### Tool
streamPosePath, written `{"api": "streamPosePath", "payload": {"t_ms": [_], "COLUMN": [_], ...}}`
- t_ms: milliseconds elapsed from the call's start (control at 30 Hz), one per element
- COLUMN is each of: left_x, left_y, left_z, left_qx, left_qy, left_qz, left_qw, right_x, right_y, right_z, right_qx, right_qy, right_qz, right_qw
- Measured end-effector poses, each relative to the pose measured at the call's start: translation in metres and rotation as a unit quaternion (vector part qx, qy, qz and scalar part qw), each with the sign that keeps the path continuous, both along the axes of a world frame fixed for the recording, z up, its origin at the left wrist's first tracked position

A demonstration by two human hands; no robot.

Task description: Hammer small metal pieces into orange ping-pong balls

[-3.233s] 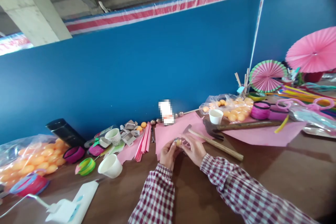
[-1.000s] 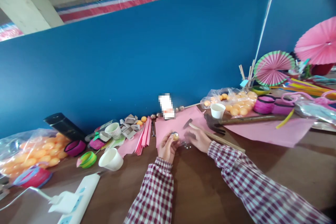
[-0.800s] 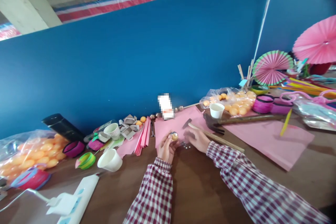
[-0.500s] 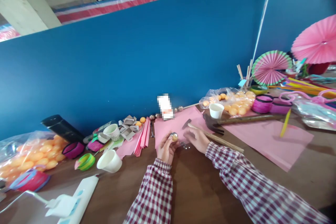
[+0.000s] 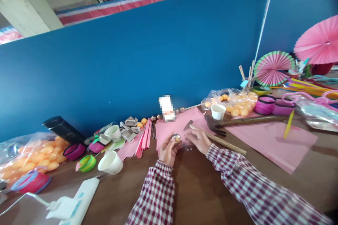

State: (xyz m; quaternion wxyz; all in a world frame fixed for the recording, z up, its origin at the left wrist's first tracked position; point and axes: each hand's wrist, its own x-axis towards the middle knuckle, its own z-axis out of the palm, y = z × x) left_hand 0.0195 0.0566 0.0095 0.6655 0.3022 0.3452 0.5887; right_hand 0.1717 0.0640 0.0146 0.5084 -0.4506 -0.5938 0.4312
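My left hand (image 5: 168, 151) is closed around a small orange ball (image 5: 176, 138) partly covered with shiny silver pieces. Just to its right, my right hand (image 5: 199, 140) has its thumb and fingers drawn together, pointing at the ball but apart from it. Anything between those fingertips is too small to make out. Several small silver pieces (image 5: 188, 147) lie on the brown table between the two hands. Behind them is a sheet of pink paper (image 5: 179, 126). A wooden-handled hammer (image 5: 224, 141) lies beside my right hand, its head on the paper.
A second, larger hammer (image 5: 245, 121) and a white cup (image 5: 218, 111) are at the right. Bags of orange balls (image 5: 239, 103) stand on both sides. At the left are another white cup (image 5: 111, 162) and a power strip (image 5: 81, 200). A blue partition (image 5: 148, 59) rises behind the table.
The ball has turned slightly in my left hand, with more of its silver side showing. My right hand stays close by, almost unmoved. The whole view has shifted a little.
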Motion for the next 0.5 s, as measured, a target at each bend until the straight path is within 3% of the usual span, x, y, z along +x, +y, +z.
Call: {"api": "streamPosePath", "payload": {"t_ms": [200, 500], "left_x": [0.0004, 0.0021], "left_y": [0.0, 0.0017], "left_z": [-0.0012, -0.0039], "left_qx": [0.012, 0.028], "left_qy": [0.005, 0.011], "left_qz": [-0.003, -0.008], "left_qw": [1.0, 1.0], "right_x": [-0.0014, -0.007], "right_y": [0.0, -0.0019], "right_z": [0.0007, -0.0008], "right_qx": [-0.061, -0.07], "right_qy": [0.117, 0.123], "right_qz": [0.013, 0.049], "right_qw": [0.991, 0.989]}}
